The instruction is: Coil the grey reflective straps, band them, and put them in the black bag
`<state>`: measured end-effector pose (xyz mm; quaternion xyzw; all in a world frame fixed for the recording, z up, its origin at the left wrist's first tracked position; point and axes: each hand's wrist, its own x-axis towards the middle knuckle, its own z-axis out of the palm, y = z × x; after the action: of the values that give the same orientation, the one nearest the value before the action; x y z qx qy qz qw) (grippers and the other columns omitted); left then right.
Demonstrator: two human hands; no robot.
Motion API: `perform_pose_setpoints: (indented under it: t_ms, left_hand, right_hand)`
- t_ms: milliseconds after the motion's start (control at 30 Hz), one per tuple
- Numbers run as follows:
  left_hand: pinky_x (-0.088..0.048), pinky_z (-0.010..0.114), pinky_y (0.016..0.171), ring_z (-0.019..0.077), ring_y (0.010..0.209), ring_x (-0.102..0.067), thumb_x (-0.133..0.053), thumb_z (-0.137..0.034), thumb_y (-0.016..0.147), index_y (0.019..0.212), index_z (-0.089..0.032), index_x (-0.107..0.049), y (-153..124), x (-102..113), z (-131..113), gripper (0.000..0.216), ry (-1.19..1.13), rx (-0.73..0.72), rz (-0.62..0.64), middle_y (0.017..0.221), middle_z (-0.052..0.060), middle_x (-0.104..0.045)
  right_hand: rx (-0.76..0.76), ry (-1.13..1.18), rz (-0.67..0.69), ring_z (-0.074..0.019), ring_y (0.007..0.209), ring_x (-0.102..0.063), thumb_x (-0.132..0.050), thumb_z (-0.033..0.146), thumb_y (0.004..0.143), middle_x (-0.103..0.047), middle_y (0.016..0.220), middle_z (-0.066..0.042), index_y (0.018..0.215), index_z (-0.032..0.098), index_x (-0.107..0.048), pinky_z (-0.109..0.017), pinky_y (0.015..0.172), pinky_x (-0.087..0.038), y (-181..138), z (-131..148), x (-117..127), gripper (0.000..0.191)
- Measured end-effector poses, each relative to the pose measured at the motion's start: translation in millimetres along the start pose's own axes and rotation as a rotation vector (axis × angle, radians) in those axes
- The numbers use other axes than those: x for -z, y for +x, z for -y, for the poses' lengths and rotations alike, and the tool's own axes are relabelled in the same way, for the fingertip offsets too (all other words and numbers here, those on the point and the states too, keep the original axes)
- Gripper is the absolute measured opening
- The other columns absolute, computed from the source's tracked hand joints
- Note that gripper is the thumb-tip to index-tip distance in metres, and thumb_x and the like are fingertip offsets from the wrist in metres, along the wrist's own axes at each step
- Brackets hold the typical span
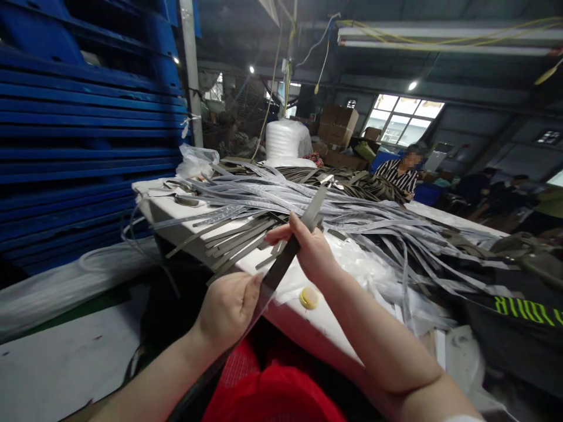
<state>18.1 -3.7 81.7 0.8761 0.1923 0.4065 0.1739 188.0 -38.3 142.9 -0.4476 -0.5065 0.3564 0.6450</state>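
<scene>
Stretched slantwise between my hands is a dark grey-green flat strap (284, 262), partly in a clear plastic sleeve at its lower part. My left hand (229, 306) is closed around the strap's lower stretch, close to my lap. Farther up, my right hand (311, 249) pinches it between thumb and fingers, and the strap's upper end points toward the table's far side. Behind my hands lies a spread of straps in clear sleeves (352, 205). Bare olive straps (240, 237) lie fanned at the table's near left edge.
A yellow round tape roll (308, 297) sits near the front edge of the white table (292, 328). Blue pallets (88, 152) are stacked at left. A white foam roll (285, 140) stands at the back. A person in a striped top (398, 176) sits across the table.
</scene>
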Motion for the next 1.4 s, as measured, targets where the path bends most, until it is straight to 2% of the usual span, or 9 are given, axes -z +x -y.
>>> perform_pose_setpoints:
  t_ms: [133,300,467,567,667,833,1033,1133,1400]
  left_hand:
    - [-0.041,0.026,0.055,0.0143,0.051,-0.060,-0.024,-0.038,0.101,0.052,-0.019,-0.064,37.6,16.9,-12.6,0.066,-0.085,0.021,-0.003,0.053,0.005,-0.066]
    - [-0.038,0.024,0.049,0.0129,0.045,-0.058,-0.020,-0.048,0.100,0.050,-0.019,-0.069,60.3,28.6,-26.8,0.076,-0.205,0.067,-0.008,0.045,0.004,-0.064]
    - [-0.040,0.023,0.049,0.0144,0.046,-0.061,-0.021,-0.050,0.099,0.052,-0.018,-0.066,64.4,27.3,-36.6,0.072,-0.238,0.108,-0.028,0.049,0.005,-0.068]
    - [-0.040,0.023,0.049,0.0149,0.046,-0.062,-0.022,-0.049,0.099,0.054,-0.018,-0.065,76.0,34.5,-43.5,0.070,-0.235,0.081,-0.075,0.049,0.006,-0.068]
    - [-0.038,0.023,0.046,0.0143,0.042,-0.058,-0.022,-0.049,0.099,0.053,-0.018,-0.065,93.9,50.6,-53.5,0.070,-0.235,0.054,-0.111,0.046,0.005,-0.066]
    - [-0.036,0.023,0.042,0.0136,0.039,-0.057,-0.023,-0.049,0.099,0.051,-0.018,-0.062,112.4,70.1,-67.8,0.069,-0.290,-0.003,-0.095,0.045,0.004,-0.064]
    - [-0.033,0.021,0.039,0.0134,0.039,-0.058,-0.023,-0.051,0.098,0.054,-0.018,-0.059,114.6,56.9,-73.4,0.065,-0.258,-0.030,-0.038,0.044,0.003,-0.064]
    - [-0.034,0.020,0.036,0.0137,0.038,-0.058,-0.019,-0.059,0.096,0.055,-0.017,-0.062,125.1,54.3,-78.7,0.073,-0.326,-0.004,-0.007,0.046,0.004,-0.064]
    - [-0.035,0.021,0.036,0.0126,0.036,-0.054,-0.021,-0.059,0.096,0.063,-0.011,-0.071,169.1,77.7,-109.1,0.076,-0.383,-0.102,-0.064,0.048,0.006,-0.066]
  right_hand:
    - [0.100,-0.288,0.087,-0.0226,0.089,-0.066,-0.043,0.068,0.088,-0.075,0.088,-0.007,0.085,0.020,-0.079,-0.033,0.084,-0.049,8.7,30.6,-2.1,0.060]
    - [-0.012,-0.316,0.365,-0.0209,0.068,-0.066,-0.044,0.069,0.086,-0.071,0.069,-0.006,0.104,0.015,-0.074,-0.032,0.063,-0.050,5.9,49.2,-9.0,0.065]
    - [0.100,-0.129,0.105,-0.0228,0.092,-0.067,-0.061,0.061,0.081,-0.075,0.093,-0.010,0.090,0.016,-0.077,-0.037,0.090,-0.047,32.5,91.5,4.1,0.048]
    - [0.141,-0.168,0.100,-0.0238,0.093,-0.067,-0.062,0.061,0.080,-0.075,0.094,-0.012,0.084,0.015,-0.078,-0.038,0.093,-0.046,45.9,113.1,7.6,0.048]
    - [0.136,-0.261,0.178,-0.0224,0.084,-0.068,-0.057,0.065,0.082,-0.075,0.085,-0.009,0.088,0.016,-0.078,-0.037,0.086,-0.050,43.1,116.5,-2.1,0.053]
    - [0.048,-0.253,0.293,-0.0167,0.044,-0.056,-0.050,0.068,0.084,-0.062,0.052,-0.002,0.093,0.015,-0.075,-0.032,0.049,-0.047,26.2,113.0,-22.2,0.060]
    - [0.183,-0.011,0.040,-0.0102,0.054,-0.051,-0.083,0.034,0.062,-0.053,0.055,0.005,0.079,0.017,-0.070,-0.027,0.065,-0.049,40.7,176.5,-8.8,0.027]
    - [0.178,-0.019,0.032,-0.0090,0.047,-0.044,-0.080,0.041,0.067,-0.039,0.047,0.009,0.082,0.017,-0.071,-0.029,0.067,-0.049,52.8,210.6,5.1,0.030]
    - [0.205,-0.340,0.235,-0.0213,0.083,-0.066,-0.049,0.073,0.082,-0.073,0.082,-0.011,0.089,0.014,-0.075,-0.035,0.082,-0.048,40.1,237.2,12.1,0.065]
